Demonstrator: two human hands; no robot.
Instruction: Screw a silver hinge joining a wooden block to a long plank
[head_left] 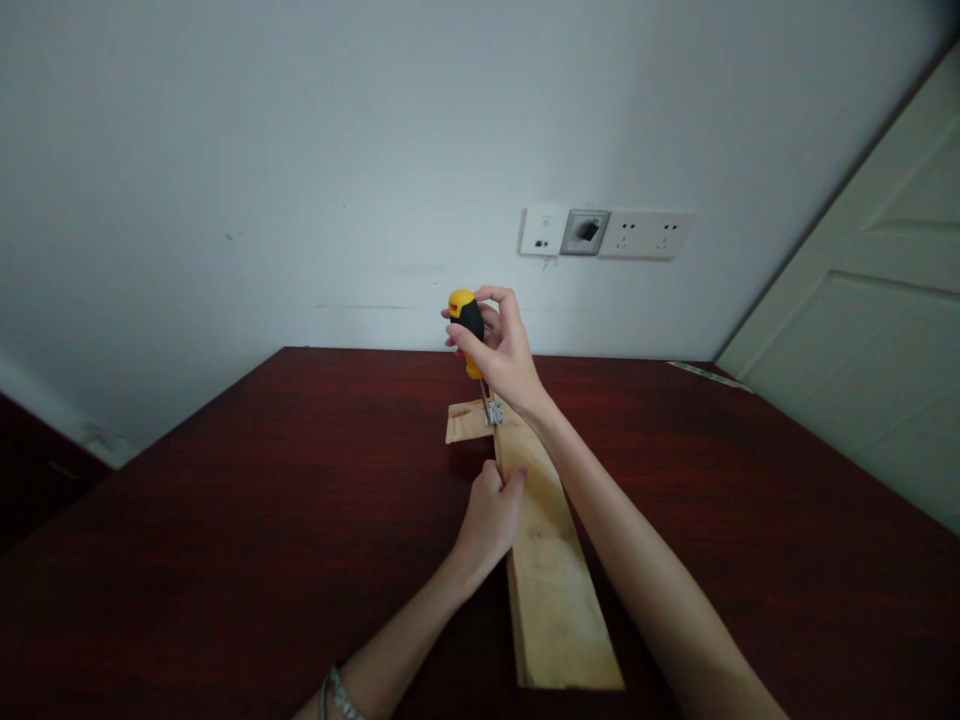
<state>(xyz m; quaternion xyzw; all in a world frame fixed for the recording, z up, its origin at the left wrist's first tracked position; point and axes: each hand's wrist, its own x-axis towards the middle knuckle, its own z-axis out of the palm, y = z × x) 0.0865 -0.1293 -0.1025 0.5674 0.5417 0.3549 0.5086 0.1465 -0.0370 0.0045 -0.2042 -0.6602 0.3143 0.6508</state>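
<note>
A long pale wooden board [551,570] lies on the dark red table [225,500], running away from me. At its far end a small metal hinge [494,412] joins it to a shorter wooden piece [465,422]. My right hand [502,350] is closed round the yellow and black handle of a screwdriver [466,325], held upright with its shaft pointing down at the hinge. My left hand [491,515] grips the left edge of the long board, fingers curled against the wood.
A grey-white wall stands behind the table, with a row of wall sockets [606,232] above my right hand. A pale door [862,330] is at the right. A thin strip [705,373] lies at the table's far right edge.
</note>
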